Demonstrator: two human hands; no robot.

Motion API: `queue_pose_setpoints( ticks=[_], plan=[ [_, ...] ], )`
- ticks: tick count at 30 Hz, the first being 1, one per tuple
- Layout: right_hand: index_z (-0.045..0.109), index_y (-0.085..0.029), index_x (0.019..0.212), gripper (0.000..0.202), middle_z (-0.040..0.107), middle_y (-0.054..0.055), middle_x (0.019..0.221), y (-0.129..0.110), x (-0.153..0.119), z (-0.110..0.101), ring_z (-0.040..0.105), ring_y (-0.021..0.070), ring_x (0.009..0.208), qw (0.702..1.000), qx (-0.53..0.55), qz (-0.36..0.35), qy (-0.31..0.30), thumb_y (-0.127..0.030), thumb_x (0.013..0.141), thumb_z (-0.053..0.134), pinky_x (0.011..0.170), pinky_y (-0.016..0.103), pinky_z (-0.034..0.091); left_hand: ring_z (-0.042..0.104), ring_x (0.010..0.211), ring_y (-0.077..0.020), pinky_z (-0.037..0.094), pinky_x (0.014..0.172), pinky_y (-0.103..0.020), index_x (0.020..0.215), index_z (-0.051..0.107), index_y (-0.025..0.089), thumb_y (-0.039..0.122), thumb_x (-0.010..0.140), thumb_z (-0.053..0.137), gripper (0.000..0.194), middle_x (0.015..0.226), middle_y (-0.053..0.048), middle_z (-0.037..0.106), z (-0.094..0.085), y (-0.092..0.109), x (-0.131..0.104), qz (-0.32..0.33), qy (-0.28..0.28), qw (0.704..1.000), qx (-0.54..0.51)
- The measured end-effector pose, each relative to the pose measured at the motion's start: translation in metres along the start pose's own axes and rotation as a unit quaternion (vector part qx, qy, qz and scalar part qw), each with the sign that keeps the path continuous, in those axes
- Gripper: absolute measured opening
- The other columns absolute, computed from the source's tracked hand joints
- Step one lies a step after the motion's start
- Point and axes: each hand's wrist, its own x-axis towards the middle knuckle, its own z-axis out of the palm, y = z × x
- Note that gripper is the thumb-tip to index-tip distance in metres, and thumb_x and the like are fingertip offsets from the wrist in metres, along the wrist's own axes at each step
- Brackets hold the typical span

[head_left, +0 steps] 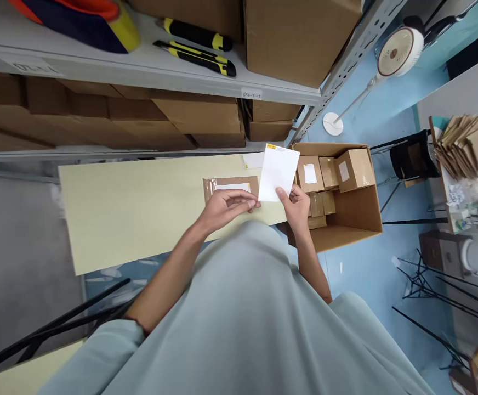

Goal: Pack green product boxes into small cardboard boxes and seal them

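Note:
A white label sheet [278, 170] with a small yellow mark along its top edge is held up over the table. My right hand [296, 208] grips its lower right part, thumb on the front. Closed in a pinch, my left hand [228, 209] has its fingertips at the sheet's lower left corner. Partly behind my left hand lies a flat brown carton [210, 189] with clear tape and a white label on top. Another white sheet [253, 160] lies beyond it, partly covered by the held one.
To the right, an open cardboard box [358, 219] holds several small taped cartons [356, 169]. The pale table [132, 208] stretches left. Ahead, a metal shelf [140, 68] carries two utility knives [198, 46], a tape dispenser [83, 22] and boxes. A white fan [399, 52] stands far right.

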Motion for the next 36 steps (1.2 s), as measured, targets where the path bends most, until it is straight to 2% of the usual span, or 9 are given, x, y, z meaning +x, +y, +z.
queue_pose_setpoints(
  ticks=[4, 9, 18, 22, 26, 28, 31, 33, 36],
  plan=[
    [0.055, -0.025, 0.075, 0.061, 0.056, -0.002, 0.076, -0.008, -0.008, 0.001, 0.053, 0.0168, 0.077, 1.0, -0.001, -0.016, 0.026, -0.08, 0.091, 0.079, 0.069, 0.03, 0.047, 0.078, 0.081, -0.0259, 0.066, 0.082, -0.04, 0.085, 0.085, 0.021, 0.069, 0.083, 0.092, 0.048, 0.084, -0.01, 0.083, 0.001, 0.006, 0.001, 0.03, 0.004, 0.999, 0.019],
    [0.054, -0.025, 0.074, 0.062, 0.051, -0.003, 0.074, -0.015, -0.011, 0.008, 0.049, 0.0158, 0.075, 0.999, 0.001, -0.032, 0.041, -0.078, 0.092, 0.079, 0.069, 0.03, 0.046, 0.078, 0.081, -0.0262, 0.065, 0.084, -0.04, 0.083, 0.083, 0.021, 0.066, 0.084, 0.092, 0.046, 0.081, -0.009, 0.081, 0.0, 0.015, -0.002, 0.04, -0.004, 0.999, 0.024],
    [0.058, -0.025, 0.08, 0.063, 0.057, 0.001, 0.081, -0.023, -0.011, 0.022, 0.058, 0.0195, 0.086, 0.998, -0.056, 0.0, 0.013, -0.085, 0.094, 0.073, 0.077, 0.032, 0.053, 0.079, 0.089, -0.0299, 0.067, 0.092, -0.045, 0.084, 0.08, 0.022, 0.062, 0.085, 0.09, 0.041, 0.084, -0.008, 0.079, -0.012, 0.014, -0.01, 0.016, 0.017, 1.0, 0.002],
    [0.068, -0.024, 0.095, 0.059, 0.069, 0.003, 0.091, -0.014, -0.006, 0.037, 0.066, 0.0212, 0.092, 0.997, -0.059, 0.025, -0.031, -0.083, 0.096, 0.072, 0.082, 0.033, 0.058, 0.077, 0.088, -0.0289, 0.066, 0.091, -0.044, 0.081, 0.075, 0.023, 0.057, 0.084, 0.088, 0.036, 0.082, -0.007, 0.075, -0.021, 0.013, -0.011, 0.033, 0.019, 0.999, 0.009],
    [0.076, -0.026, 0.12, 0.056, 0.077, 0.004, 0.101, -0.007, -0.004, 0.05, 0.069, 0.0206, 0.091, 0.986, -0.149, 0.022, -0.068, -0.073, 0.092, 0.086, 0.089, 0.035, 0.059, 0.074, 0.085, -0.0254, 0.064, 0.089, -0.041, 0.083, 0.074, 0.023, 0.053, 0.087, 0.082, 0.031, 0.086, -0.006, 0.075, -0.033, 0.008, -0.011, 0.052, 0.03, 0.998, 0.016],
    [0.08, -0.027, 0.115, 0.046, 0.078, 0.005, 0.106, -0.012, -0.01, 0.053, 0.069, 0.0208, 0.091, 0.982, -0.173, -0.013, -0.074, -0.07, 0.097, 0.082, 0.091, 0.036, 0.059, 0.073, 0.086, -0.0243, 0.062, 0.088, -0.038, 0.084, 0.075, 0.023, 0.051, 0.088, 0.08, 0.028, 0.087, -0.005, 0.075, -0.039, 0.004, -0.012, 0.052, 0.042, 0.997, 0.042],
    [0.084, -0.028, 0.104, 0.042, 0.079, 0.006, 0.105, -0.026, -0.024, 0.056, 0.07, 0.0215, 0.094, 0.982, -0.131, -0.055, -0.121, -0.068, 0.105, 0.073, 0.089, 0.037, 0.059, 0.07, 0.087, -0.0232, 0.06, 0.087, -0.035, 0.083, 0.075, 0.023, 0.051, 0.087, 0.078, 0.028, 0.087, -0.005, 0.075, -0.049, 0.0, -0.016, 0.053, 0.049, 0.994, 0.078],
    [0.086, -0.028, 0.101, 0.041, 0.078, 0.005, 0.102, -0.035, -0.032, 0.061, 0.07, 0.0212, 0.091, 0.982, -0.107, -0.063, -0.144, -0.069, 0.102, 0.078, 0.085, 0.037, 0.059, 0.069, 0.085, -0.0226, 0.059, 0.088, -0.035, 0.082, 0.075, 0.024, 0.051, 0.088, 0.077, 0.028, 0.085, -0.004, 0.074, -0.055, -0.001, -0.019, 0.056, 0.042, 0.994, 0.088],
    [0.086, -0.028, 0.096, 0.042, 0.078, 0.005, 0.098, -0.041, -0.035, 0.072, 0.067, 0.0207, 0.086, 0.981, -0.111, -0.06, -0.146, -0.07, 0.098, 0.082, 0.082, 0.039, 0.058, 0.068, 0.084, -0.0228, 0.058, 0.087, -0.036, 0.081, 0.074, 0.024, 0.049, 0.088, 0.075, 0.026, 0.083, -0.004, 0.074, -0.062, 0.001, -0.024, 0.06, 0.022, 0.993, 0.095]
  ],
)
